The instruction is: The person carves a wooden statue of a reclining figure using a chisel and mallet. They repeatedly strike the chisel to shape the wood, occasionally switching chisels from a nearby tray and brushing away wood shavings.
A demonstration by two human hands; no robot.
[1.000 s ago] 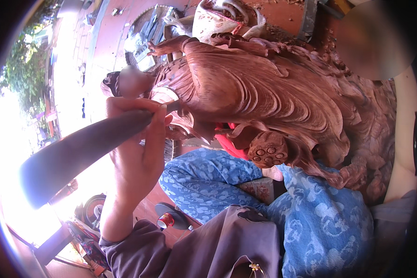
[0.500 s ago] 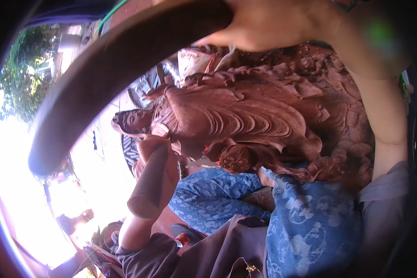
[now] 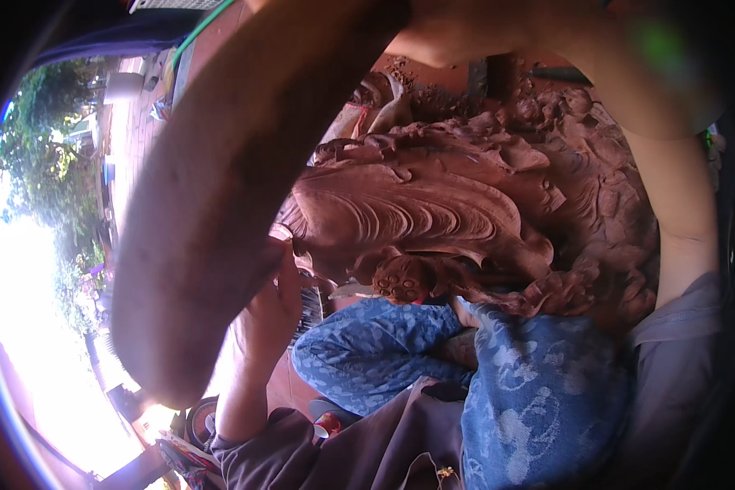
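A carved reddish-brown wooden statue (image 3: 400, 212) of a robed figure lies on its side before me; the mallet hides its head. My right hand (image 3: 465, 33), at the top of the view, grips a thick, dark wooden mallet (image 3: 196, 212) close to the camera. My left hand (image 3: 269, 322) is closed beside the statue's upper body. Half a second earlier it held a round wooden tool handle, which the mallet now covers; its working end cannot be seen. A carved lotus pod (image 3: 402, 279) stands out from the statue's near side.
My legs in blue patterned trousers (image 3: 547, 392) are folded against the statue's near side. Wood chips (image 3: 437, 82) litter the red floor beyond it. A pale cloth bag (image 3: 388, 110) lies behind the statue. A red-and-white cup (image 3: 327, 425) is near my left sleeve.
My right hand has swung the mallet downward and nearer the left hand, so it now covers the tool handle and the statue's head. The view has shifted slightly.
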